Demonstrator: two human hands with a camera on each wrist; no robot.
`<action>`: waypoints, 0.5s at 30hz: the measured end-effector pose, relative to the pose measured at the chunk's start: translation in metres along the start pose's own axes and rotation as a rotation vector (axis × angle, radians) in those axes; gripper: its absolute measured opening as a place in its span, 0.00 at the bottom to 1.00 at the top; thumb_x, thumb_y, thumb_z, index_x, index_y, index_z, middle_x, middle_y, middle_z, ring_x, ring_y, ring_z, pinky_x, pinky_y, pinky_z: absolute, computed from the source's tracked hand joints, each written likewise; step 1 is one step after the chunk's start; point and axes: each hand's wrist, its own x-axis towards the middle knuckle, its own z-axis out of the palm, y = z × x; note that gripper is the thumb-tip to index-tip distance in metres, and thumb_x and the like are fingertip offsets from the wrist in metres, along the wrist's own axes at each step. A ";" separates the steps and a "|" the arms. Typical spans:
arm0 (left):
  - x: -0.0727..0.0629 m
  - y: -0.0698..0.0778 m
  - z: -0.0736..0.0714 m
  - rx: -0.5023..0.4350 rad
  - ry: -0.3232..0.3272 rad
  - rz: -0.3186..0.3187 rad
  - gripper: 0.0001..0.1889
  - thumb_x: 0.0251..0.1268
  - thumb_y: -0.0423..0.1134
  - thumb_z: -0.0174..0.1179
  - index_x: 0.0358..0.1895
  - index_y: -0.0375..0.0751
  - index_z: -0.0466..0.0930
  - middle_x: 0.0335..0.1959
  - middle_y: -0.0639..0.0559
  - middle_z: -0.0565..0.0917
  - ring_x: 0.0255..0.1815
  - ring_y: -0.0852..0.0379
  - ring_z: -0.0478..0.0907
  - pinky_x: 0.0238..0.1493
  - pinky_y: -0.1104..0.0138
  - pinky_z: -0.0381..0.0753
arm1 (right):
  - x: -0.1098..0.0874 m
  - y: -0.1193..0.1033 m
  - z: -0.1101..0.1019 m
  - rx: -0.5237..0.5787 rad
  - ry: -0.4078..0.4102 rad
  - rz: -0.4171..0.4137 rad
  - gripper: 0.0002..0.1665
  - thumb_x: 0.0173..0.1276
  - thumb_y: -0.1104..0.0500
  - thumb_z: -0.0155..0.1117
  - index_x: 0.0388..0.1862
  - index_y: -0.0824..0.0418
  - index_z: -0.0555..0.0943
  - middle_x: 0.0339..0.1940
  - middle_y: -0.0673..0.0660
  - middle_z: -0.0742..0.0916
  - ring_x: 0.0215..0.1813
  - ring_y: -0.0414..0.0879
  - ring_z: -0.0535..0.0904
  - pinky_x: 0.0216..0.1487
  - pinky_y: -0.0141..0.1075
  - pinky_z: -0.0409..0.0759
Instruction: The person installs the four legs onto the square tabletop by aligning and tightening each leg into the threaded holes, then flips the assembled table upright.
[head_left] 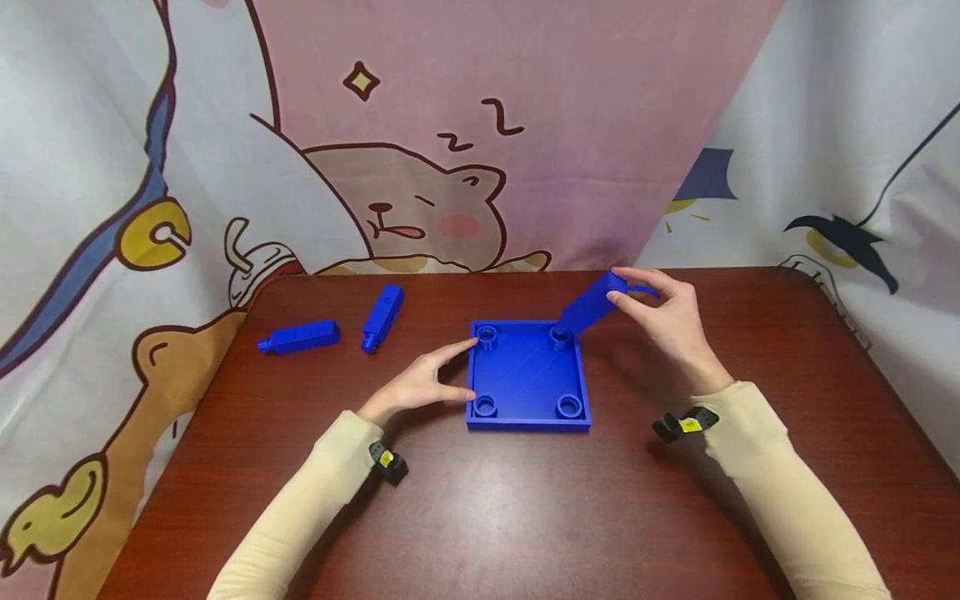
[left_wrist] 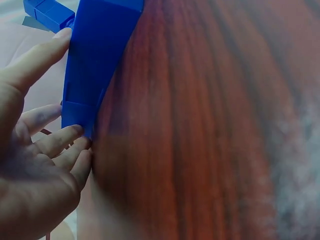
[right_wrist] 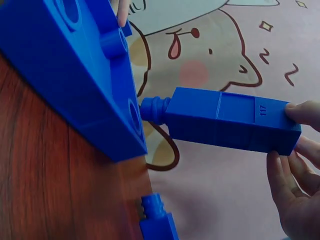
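Four round sockets (head_left: pixel 569 407) rise inside a shallow square blue tray (head_left: pixel 525 372), one at each corner, and the tray lies flat on the bench (head_left: pixel 480 525) between both sets of fingers. The left hand (head_left: pixel 416 382) has its thumb and forefinger spread apart, their tips touching the tray's left wall beside the two left sockets. The right hand (head_left: pixel 669 318) has its fingers clamped on the upper end of a blue leg (head_left: pixel 588 306), which slants down and left from them to the far right socket. In the right wrist view the threaded tip (right_wrist: pixel 154 110) sits at that socket's mouth; how far in it reaches, I cannot tell. That view also shows a small marking, seemingly 117, near the gripped end.

Only the head view shows two loose legs (head_left: pixel 300 337) lying well left of the tray, beyond the left fingers. A further blue leg (right_wrist: pixel 159 227) shows its threaded end in the right wrist view, while the head view gives just a blue sliver (head_left: pixel 643 292) behind the right fingers.
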 end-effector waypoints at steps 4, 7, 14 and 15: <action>-0.001 0.000 -0.001 -0.027 -0.011 -0.021 0.45 0.54 0.45 0.73 0.75 0.47 0.58 0.73 0.50 0.63 0.72 0.54 0.57 0.69 0.56 0.56 | 0.003 -0.006 0.007 -0.043 -0.020 -0.004 0.20 0.61 0.70 0.69 0.52 0.74 0.80 0.48 0.66 0.83 0.44 0.42 0.81 0.43 0.25 0.78; -0.003 0.005 -0.004 -0.051 -0.016 -0.024 0.45 0.54 0.44 0.72 0.75 0.46 0.58 0.73 0.49 0.62 0.73 0.53 0.56 0.70 0.55 0.55 | 0.007 -0.008 0.011 -0.059 -0.036 -0.025 0.19 0.61 0.69 0.68 0.51 0.74 0.81 0.49 0.67 0.83 0.44 0.44 0.80 0.45 0.26 0.77; 0.000 -0.005 0.000 -0.090 -0.021 -0.028 0.46 0.54 0.43 0.73 0.75 0.49 0.57 0.73 0.52 0.61 0.73 0.54 0.55 0.70 0.56 0.55 | 0.011 -0.011 0.021 -0.093 -0.081 -0.076 0.18 0.60 0.72 0.69 0.50 0.74 0.81 0.47 0.69 0.83 0.45 0.49 0.79 0.48 0.32 0.78; 0.000 -0.005 0.001 -0.096 -0.022 -0.026 0.46 0.54 0.42 0.73 0.76 0.49 0.57 0.74 0.52 0.61 0.73 0.54 0.55 0.70 0.56 0.55 | 0.012 -0.011 0.022 -0.101 -0.088 -0.080 0.18 0.60 0.72 0.69 0.50 0.74 0.81 0.47 0.69 0.83 0.45 0.51 0.79 0.48 0.32 0.78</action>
